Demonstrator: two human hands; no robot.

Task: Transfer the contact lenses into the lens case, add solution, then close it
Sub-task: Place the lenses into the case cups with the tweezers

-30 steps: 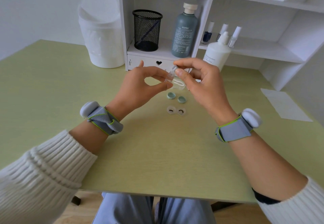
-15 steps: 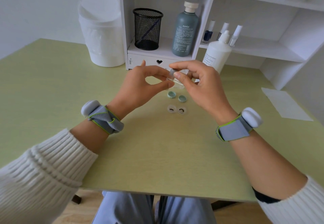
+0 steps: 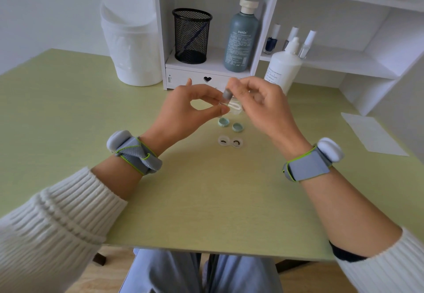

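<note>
My left hand [image 3: 183,111] pinches a small clear vial [image 3: 223,102] between thumb and forefinger above the table. The vial has a grey stopper [image 3: 227,95]. My right hand [image 3: 263,107] is blurred, its fingers curled, thumb and forefinger pinching at the stopper's top edge. Below the hands, the white lens case [image 3: 230,142] lies open on the green table [image 3: 206,201], a dark curved shape in each well. Its two teal caps [image 3: 223,122] [image 3: 237,127] lie just behind it. The white solution bottle [image 3: 282,70] stands behind my right hand.
A white clip-like item [image 3: 236,108] lies on the table under the vial. A white shelf unit [image 3: 206,74] holds a black mesh cup [image 3: 191,35], a grey-green bottle [image 3: 241,38] and small bottles. A white bin [image 3: 130,40] stands left; a paper sheet [image 3: 371,134] lies right.
My right hand has shifted a little up and to the right, uncovering the grey stopper that its fingers hid before. My left hand has kept its pinch on the vial.
</note>
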